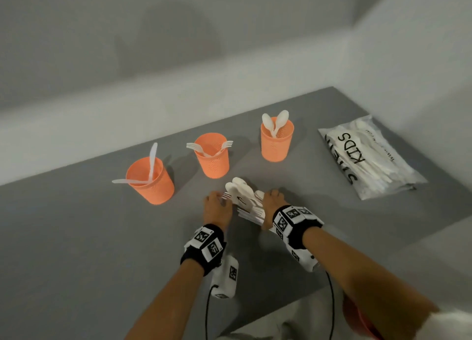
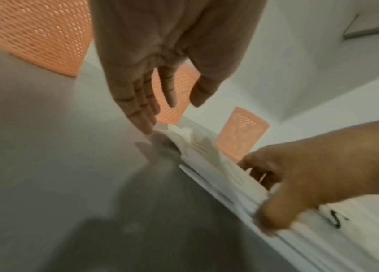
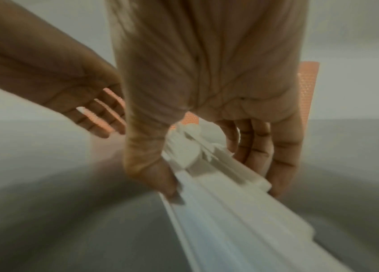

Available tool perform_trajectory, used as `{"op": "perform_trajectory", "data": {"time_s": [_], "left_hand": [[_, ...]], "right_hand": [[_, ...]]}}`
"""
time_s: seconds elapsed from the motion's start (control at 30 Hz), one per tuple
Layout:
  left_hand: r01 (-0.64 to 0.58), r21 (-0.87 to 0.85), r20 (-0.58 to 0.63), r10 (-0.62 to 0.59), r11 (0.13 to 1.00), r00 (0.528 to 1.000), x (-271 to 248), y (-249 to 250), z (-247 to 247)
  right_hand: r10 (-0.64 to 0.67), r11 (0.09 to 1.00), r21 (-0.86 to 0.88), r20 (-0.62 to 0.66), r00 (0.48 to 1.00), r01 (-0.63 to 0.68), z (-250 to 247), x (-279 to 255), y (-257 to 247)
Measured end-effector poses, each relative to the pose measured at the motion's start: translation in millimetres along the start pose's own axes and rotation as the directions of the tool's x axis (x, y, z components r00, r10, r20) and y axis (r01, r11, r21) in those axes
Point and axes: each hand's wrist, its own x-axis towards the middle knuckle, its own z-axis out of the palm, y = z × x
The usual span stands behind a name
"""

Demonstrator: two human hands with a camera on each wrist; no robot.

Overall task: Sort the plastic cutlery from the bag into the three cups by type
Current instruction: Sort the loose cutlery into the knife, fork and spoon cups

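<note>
The right hand [image 1: 274, 201] clasps a mixed bundle of cutlery [image 1: 246, 199] by the handles, thumb and fingers curled round it, so the heads fan out above the middle of the table [image 1: 76, 237] where they can be told apart. The left hand [image 1: 217, 207] reaches in with straight, loosely spread fingers, tips at the heads, probably to pluck one piece. Three cups stand in a row toward the far edge: the knife cup [image 1: 150, 181], fork cup [image 1: 213, 155] and spoon cup [image 1: 277, 141], each already seeded. The bag [image 1: 370, 158] lies near the far right corner, more cutlery inside
</note>
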Motion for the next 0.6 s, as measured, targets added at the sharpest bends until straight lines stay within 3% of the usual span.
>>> {"op": "perform_trajectory", "data": {"time_s": [0.07, 0.27, 0.43, 0.6], "left_hand": [[-0.045, 0.026, 0.068, 0.043, 0.999, 0.997, 9.5, 2.0, -0.7], [-0.01, 0.16, 0.161, -0.016, 0.987, 0.987, 23.2, 3.3, 11.6], [-0.058, 0.104, 0.258, 0.029, 0.993, 0.966, 11.7, 8.5, 23.8], [-0.106, -0.017, 0.326, 0.106, 0.994, 0.939, -4.7, 17.7, 22.7]], "right_hand": [[-0.045, 0.998, -0.052, -0.006, 0.999, 0.044, 1.2, -1.5, 2.9], [-0.09, 0.995, -0.051, -0.033, 0.995, 0.088, 8.6, -0.8, 11.3], [-0.096, 0.991, 0.095, -0.007, 0.995, 0.096, 0.2, -3.0, 19.2], [-0.095, 0.987, 0.128, -0.051, 0.994, 0.101, 1.3, -6.1, 24.9]]}}
